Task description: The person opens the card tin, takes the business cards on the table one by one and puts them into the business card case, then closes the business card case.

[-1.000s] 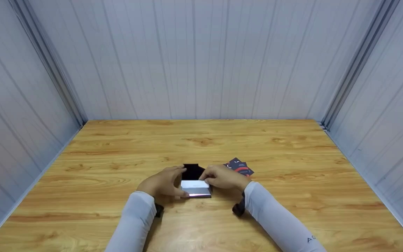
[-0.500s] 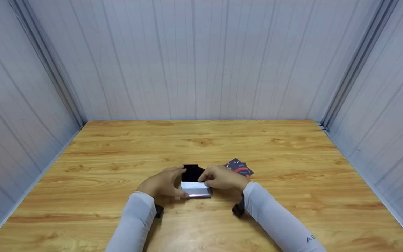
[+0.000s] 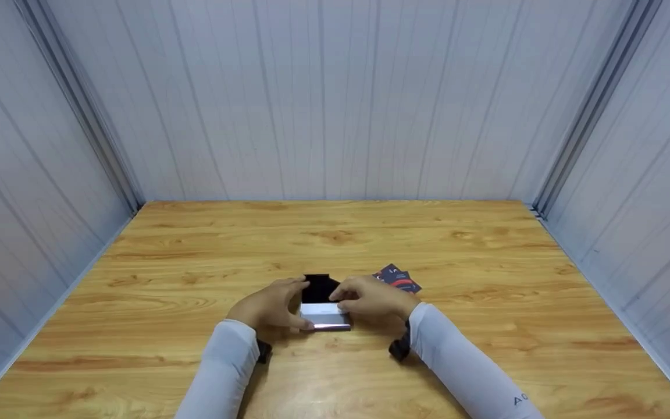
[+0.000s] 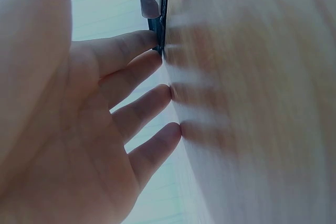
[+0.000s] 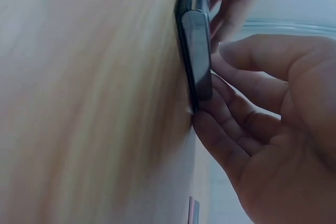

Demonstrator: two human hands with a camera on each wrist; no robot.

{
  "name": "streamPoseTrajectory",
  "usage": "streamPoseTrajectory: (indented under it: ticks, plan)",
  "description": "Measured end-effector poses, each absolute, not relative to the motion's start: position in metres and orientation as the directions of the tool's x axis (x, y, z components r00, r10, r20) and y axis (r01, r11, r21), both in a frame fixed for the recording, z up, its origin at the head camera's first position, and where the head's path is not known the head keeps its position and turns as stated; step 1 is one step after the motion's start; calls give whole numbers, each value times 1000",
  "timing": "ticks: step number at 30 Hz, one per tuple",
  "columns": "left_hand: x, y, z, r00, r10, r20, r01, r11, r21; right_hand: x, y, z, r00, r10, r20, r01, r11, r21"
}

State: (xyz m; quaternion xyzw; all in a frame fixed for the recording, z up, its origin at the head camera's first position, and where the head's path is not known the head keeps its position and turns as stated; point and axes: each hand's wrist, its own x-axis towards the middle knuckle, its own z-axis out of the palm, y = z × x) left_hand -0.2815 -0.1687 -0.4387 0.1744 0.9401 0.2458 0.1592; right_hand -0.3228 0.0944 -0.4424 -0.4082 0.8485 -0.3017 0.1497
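Observation:
A metal card case (image 3: pixel 324 320) lies open on the table, its black inner lid (image 3: pixel 319 286) folded away from me and its silver tray nearer. A white card (image 3: pixel 316 308) sits along the tray's far part. My left hand (image 3: pixel 268 302) holds the case from the left, thumb at the near corner and index finger at the lid. In the left wrist view the other fingertips (image 4: pixel 170 129) rest at the table. At the case's right side my right hand (image 3: pixel 373 295) pinches the white card's right end with thumb and index finger; its lower fingers brace beside the case (image 5: pixel 198 59).
Several dark cards with red marks (image 3: pixel 405 283) lie fanned just beyond my right hand. The wooden table (image 3: pixel 335 238) runs back to a white panelled wall (image 3: pixel 335 105), with more panels at both sides. Black wrist straps show below the sleeves.
The white card has sunk slightly lower into the case. My right thumb and index finger have shifted a little left and down with it. The left hand stays in place.

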Motion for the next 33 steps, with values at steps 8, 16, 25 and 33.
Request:
streamPoseTrajectory:
  ticks: [8,16,25,33]
  plan:
    - [-282,-169,-439,-886,418,-202,259,806,532,-327,114,-435,-691,-722,-22,-492,493,-718]
    - [-283,-171,-441,-884,424,-196,268,804,531,-340,146,-423,-789,-613,-30,-425,581,-694]
    - [-281,-171,-441,-890,412,-194,252,800,545,-353,179,-428,-863,-496,-94,-330,695,-639]
    - [-280,-171,-440,-889,412,-200,243,794,557,-355,196,-430,-888,-434,-153,-249,732,-634]
